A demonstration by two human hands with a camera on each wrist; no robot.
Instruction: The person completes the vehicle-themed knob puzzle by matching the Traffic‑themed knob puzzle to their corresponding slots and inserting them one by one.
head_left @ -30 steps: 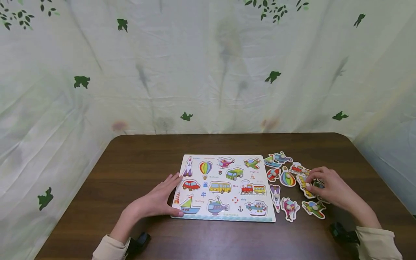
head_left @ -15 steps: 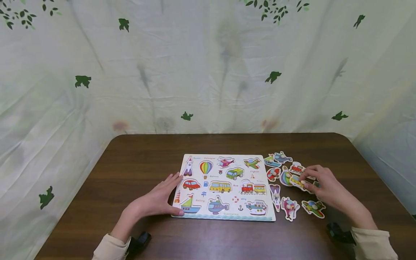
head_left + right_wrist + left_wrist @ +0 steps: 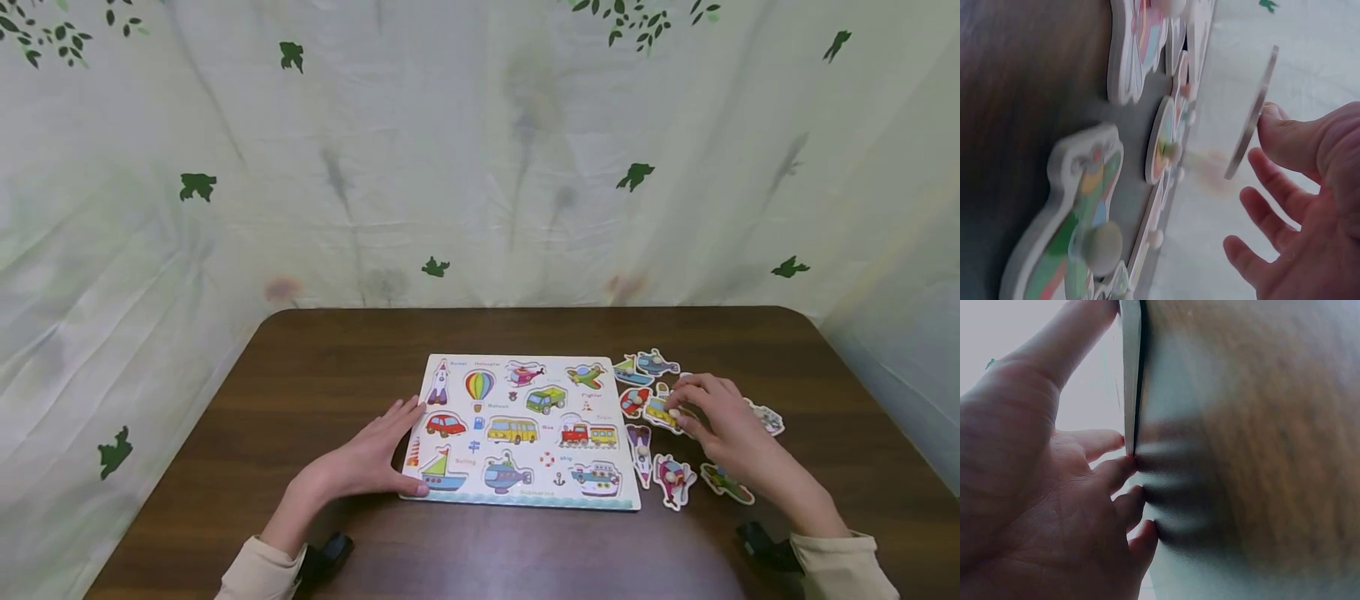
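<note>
A white puzzle board [image 3: 525, 501] printed with vehicles lies flat on the table. My left hand [image 3: 367, 458] rests against its left edge, fingers fairly straight, with the thumb on the front left corner. In the left wrist view, the fingertips lie along the board's thin edge [image 3: 1132, 381]. To the right of the board, my right hand [image 3: 720, 421] pinches a yellow bus puzzle piece [image 3: 660, 413] between thumb and fingers. The right wrist view shows this piece [image 3: 1251, 119] edge-on and raised off the table; its other fingers are spread apart from it.
Loose knobbed pieces lie right of the board: a sailboat [image 3: 632, 374], a submarine [image 3: 657, 364], a red car [image 3: 634, 402], a rocket [image 3: 641, 455], a pink helicopter [image 3: 674, 481], and a green plane [image 3: 727, 485]. The right hand covers others. A pale curtain [image 3: 480, 167] hangs behind the table.
My right hand has carried the yellow bus piece leftward toward the board, uncovering a greyish piece at the right. The left hand has kept its place on the board.
</note>
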